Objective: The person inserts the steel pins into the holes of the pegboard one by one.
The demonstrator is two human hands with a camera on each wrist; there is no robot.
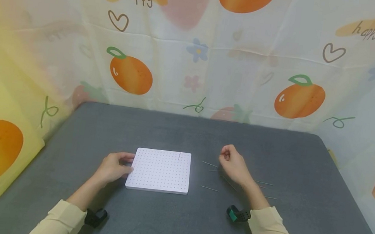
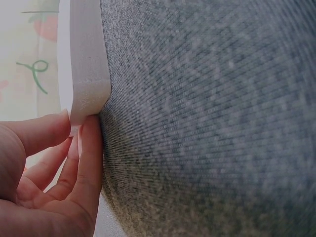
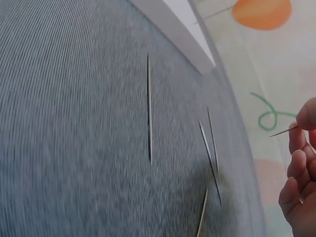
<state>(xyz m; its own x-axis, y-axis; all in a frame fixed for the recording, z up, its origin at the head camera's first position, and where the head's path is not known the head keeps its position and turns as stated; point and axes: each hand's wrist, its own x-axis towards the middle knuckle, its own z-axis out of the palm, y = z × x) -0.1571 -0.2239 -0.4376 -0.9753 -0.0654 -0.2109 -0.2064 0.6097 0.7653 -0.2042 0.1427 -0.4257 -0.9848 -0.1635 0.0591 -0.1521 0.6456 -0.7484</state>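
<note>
A white pegboard [image 1: 159,174] with rows of small holes lies flat on the dark grey table. One thin metal rod [image 1: 179,156] stands upright in it near the far right corner. My left hand [image 1: 110,168] grips the board's left edge; in the left wrist view the thumb and fingers [image 2: 91,153] meet at the white corner [image 2: 89,59]. Raised to the right of the board, my right hand [image 1: 234,166] pinches a thin metal rod [image 3: 283,132] between thumb and finger. Its tip sticks out in the right wrist view.
Several loose thin rods lie on the table right of the board, among them one in front [image 1: 209,188] and one beneath the right hand [image 1: 229,183]. Others lie right of the forearm [image 1: 265,183]. A fruit-printed curtain [image 1: 196,75] hangs behind the table.
</note>
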